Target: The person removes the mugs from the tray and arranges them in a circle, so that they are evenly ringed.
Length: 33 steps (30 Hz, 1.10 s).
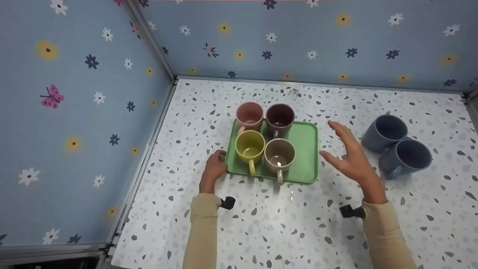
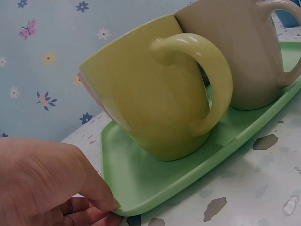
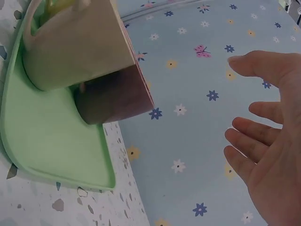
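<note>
A green tray (image 1: 306, 153) carries a pink mug (image 1: 249, 112), a dark maroon mug (image 1: 280, 117), a yellow mug (image 1: 249, 147) and a taupe mug (image 1: 279, 155), all upright and crowded toward its left side. My left hand (image 1: 216, 166) grips the tray at its front left corner, thumb (image 2: 101, 190) on the rim and fingers curled at the underside. Off the tray's right edge, my right hand (image 1: 351, 160) is held apart from it with fingers spread and nothing in them. The right wrist view shows that palm (image 3: 277, 174) bare.
Two blue mugs, one behind (image 1: 384, 132) and one in front (image 1: 407, 158), stand close together right of my right hand. Flowered panels (image 1: 254, 41) wall the speckled table (image 1: 269, 231) at the back and left.
</note>
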{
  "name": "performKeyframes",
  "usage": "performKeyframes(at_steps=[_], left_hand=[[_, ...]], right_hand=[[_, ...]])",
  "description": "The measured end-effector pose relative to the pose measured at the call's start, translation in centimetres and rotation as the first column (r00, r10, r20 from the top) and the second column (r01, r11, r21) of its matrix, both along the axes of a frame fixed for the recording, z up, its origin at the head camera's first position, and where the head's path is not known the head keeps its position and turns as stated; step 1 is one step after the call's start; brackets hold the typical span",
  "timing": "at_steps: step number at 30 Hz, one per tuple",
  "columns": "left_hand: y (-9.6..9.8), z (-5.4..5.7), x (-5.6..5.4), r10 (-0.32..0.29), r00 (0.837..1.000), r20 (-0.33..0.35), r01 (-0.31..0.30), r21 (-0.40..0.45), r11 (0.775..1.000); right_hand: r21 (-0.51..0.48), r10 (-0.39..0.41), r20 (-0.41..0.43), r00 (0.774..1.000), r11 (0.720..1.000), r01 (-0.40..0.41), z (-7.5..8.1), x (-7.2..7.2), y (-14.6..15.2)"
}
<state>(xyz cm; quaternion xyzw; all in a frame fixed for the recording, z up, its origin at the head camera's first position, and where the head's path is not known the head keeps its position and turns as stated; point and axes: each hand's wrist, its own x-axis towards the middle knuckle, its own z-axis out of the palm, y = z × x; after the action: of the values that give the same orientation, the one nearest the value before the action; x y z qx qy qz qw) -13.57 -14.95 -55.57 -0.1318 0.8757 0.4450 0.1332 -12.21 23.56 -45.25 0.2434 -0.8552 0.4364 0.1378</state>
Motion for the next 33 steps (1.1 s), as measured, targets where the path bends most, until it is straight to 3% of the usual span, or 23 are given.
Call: performKeyframes(at_steps=[6, 18, 33], left_hand=[[0.0, 0.2, 0.1, -0.004, 1.000, -0.019, 0.004, -0.003, 1.000], [0.1, 0.1, -0.2, 0.009, 1.000, 0.003, -0.009, 0.000, 1.000], [0.1, 0.3, 0.1, 0.009, 0.998, 0.067, -0.012, 0.044, 0.999]], right_hand=[[0.032, 0.039, 0.026, 0.999, 0.999, -0.040, -1.8, -0.7, -0.6], [0.044, 0.083, 0.158, 0.984, 0.995, -0.091, -2.6, -0.5, -3.1], [0.089, 0.121, 0.192, 0.974, 0.986, -0.140, -4.2, -0.5, -4.7]])
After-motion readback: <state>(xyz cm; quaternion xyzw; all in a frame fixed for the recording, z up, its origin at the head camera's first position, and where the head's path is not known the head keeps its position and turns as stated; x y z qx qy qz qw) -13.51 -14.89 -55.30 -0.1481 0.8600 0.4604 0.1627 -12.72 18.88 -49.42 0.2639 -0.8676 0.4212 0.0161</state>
